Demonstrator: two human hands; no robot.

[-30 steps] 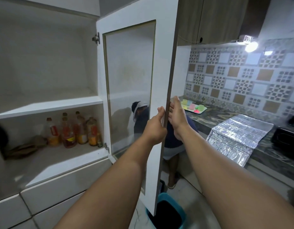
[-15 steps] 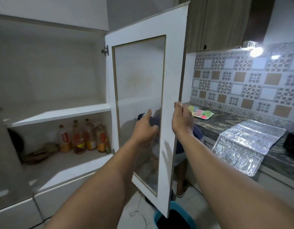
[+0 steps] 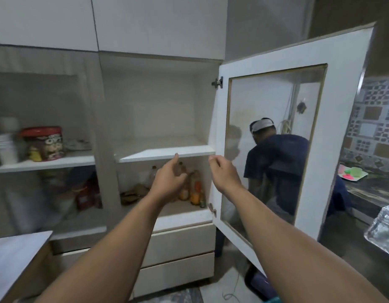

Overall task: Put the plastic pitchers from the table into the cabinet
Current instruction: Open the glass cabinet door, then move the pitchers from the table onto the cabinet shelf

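Note:
The white cabinet (image 3: 167, 153) stands in front of me with its glass-paned door (image 3: 342, 106) swung wide open to the right. Its upper shelf is bare; several bottles (image 3: 195, 189) stand on the lower shelf. My left hand (image 3: 167, 182) hovers in front of the lower shelf, fingers loosely apart, holding nothing. To its right, my right hand (image 3: 224, 171) hangs near the door's hinge side, fingers curled, holding nothing and clear of the door. No plastic pitcher is in view.
The left cabinet section holds a red-lidded tub (image 3: 43, 143) and stacked white cups (image 3: 5, 143). A table corner (image 3: 16, 248) sits at lower left. Drawers (image 3: 180, 243) lie below the cabinet. At right are a dark counter (image 3: 368, 193), a foil tray (image 3: 384, 228) and a green-and-pink tray (image 3: 353, 172).
Both hands have let go of the door, which now stands fully open to the right. My view has turned left onto the cabinet's inside.

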